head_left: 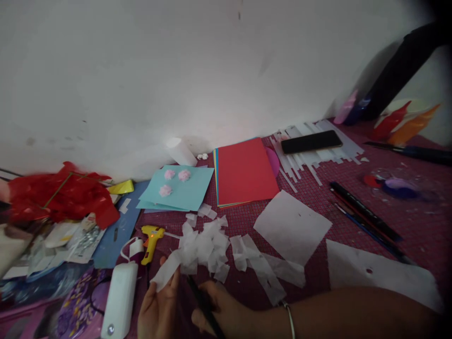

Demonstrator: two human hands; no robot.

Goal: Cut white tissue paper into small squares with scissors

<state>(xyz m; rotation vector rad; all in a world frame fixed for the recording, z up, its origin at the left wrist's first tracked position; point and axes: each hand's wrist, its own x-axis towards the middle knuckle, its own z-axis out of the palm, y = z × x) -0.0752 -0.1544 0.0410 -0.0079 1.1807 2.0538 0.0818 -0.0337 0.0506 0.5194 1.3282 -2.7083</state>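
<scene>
At the bottom centre, my left hand (158, 301) holds a white strip of thin paper (166, 271) between thumb and fingers. Close beside it on the right, my right hand (222, 308) is closed around a slim black pen-like tool (204, 303); its exact kind I cannot make out. The tool's tip points up towards the paper strip without clearly touching it. Just beyond both hands lies a loose heap of small white paper pieces (205, 245). Longer white strips (261, 268) rest to the right of the heap, near my right wrist.
A yellow glue gun (152, 242) and white power bank (120, 299) lie left. Behind are light-blue sheets (190, 193) with pink paper puffs (165, 190) and red paper (245, 172). Rightward are a white sheet (293, 226), phone (311, 142), pens (365, 212) and paint bottles (391, 121).
</scene>
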